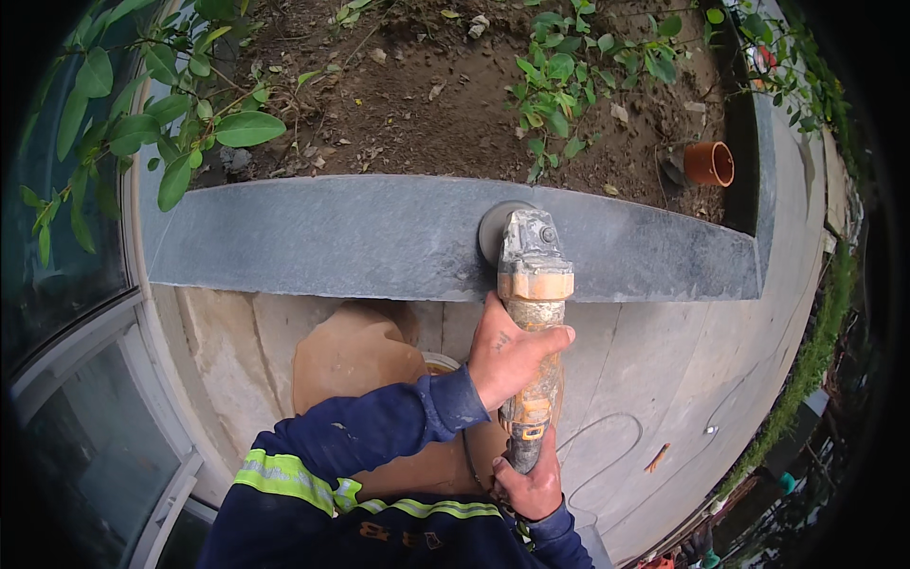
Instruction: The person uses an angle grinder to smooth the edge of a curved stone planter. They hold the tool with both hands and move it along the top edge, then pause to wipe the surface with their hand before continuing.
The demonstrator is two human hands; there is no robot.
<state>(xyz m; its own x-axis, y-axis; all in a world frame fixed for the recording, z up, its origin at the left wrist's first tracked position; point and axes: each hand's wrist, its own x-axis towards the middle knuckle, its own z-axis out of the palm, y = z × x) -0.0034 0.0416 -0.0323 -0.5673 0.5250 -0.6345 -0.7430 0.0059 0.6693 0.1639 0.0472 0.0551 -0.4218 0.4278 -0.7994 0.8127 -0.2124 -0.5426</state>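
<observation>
Both my hands hold a worn, dusty angle grinder (536,284) with orange and dark parts. My left hand (512,356) wraps round its body just behind the head, with the thumb lying across the top. Further back, my right hand (533,486) grips the dark rear end of the handle. A round grey disc (492,233) shows at the left of the tool's head, over the grey stone slab (370,232) that caps the planter wall. The head hides part of the disc, so I cannot tell whether it spins.
Beyond the slab lies brown soil (408,104) with leafy plants (559,76) and a small orange pot (708,164) on its side. A window frame (142,313) stands at the left. Below, a brown sheet (351,356) and a thin cable (607,417) lie on the paving.
</observation>
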